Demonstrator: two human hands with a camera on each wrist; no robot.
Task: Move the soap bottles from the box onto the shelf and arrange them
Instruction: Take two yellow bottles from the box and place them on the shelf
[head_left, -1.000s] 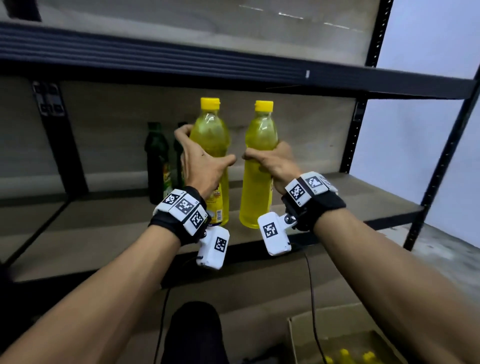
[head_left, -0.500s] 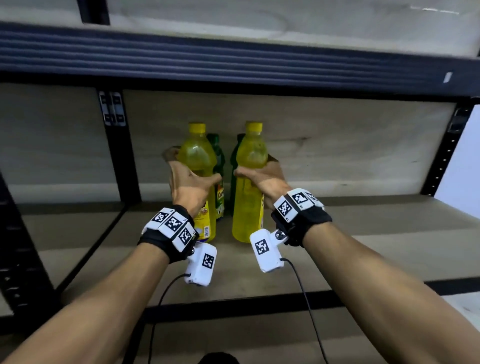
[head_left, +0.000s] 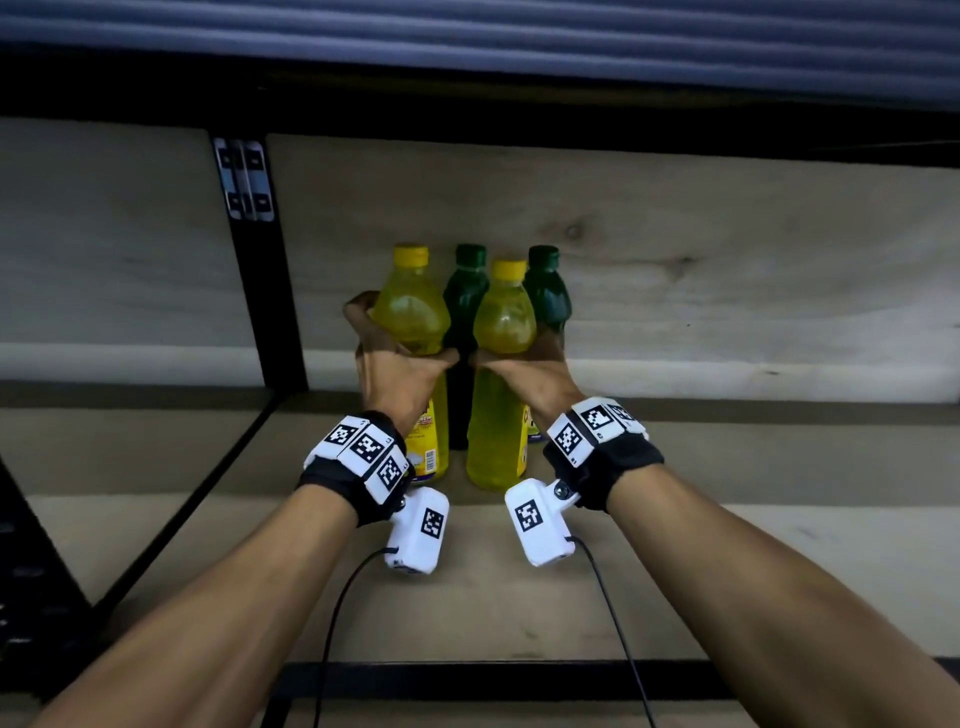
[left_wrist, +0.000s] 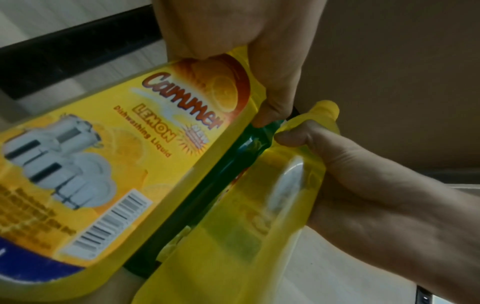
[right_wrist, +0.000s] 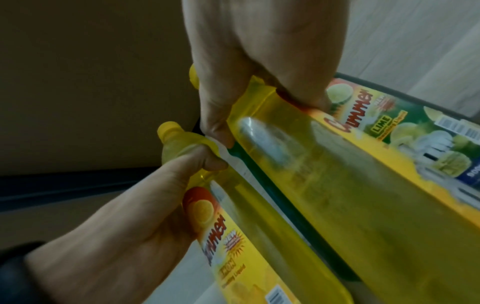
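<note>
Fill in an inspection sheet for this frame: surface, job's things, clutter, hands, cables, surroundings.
Surface: wooden shelf board, black front rail.
Job's things: two yellow bottles, left yellow bottle and right yellow bottle, upright, side by side; whether their bases touch the board cannot be told. Two green bottles stand directly behind them near the back panel.
Clutter: nothing seen.
Hands: left hand grips the left yellow bottle at mid-body; right hand grips the right one likewise.
Cables: a black cable runs from each wrist camera over the front rail.
Surroundings: black upright post, upper shelf edge overhead.
</note>
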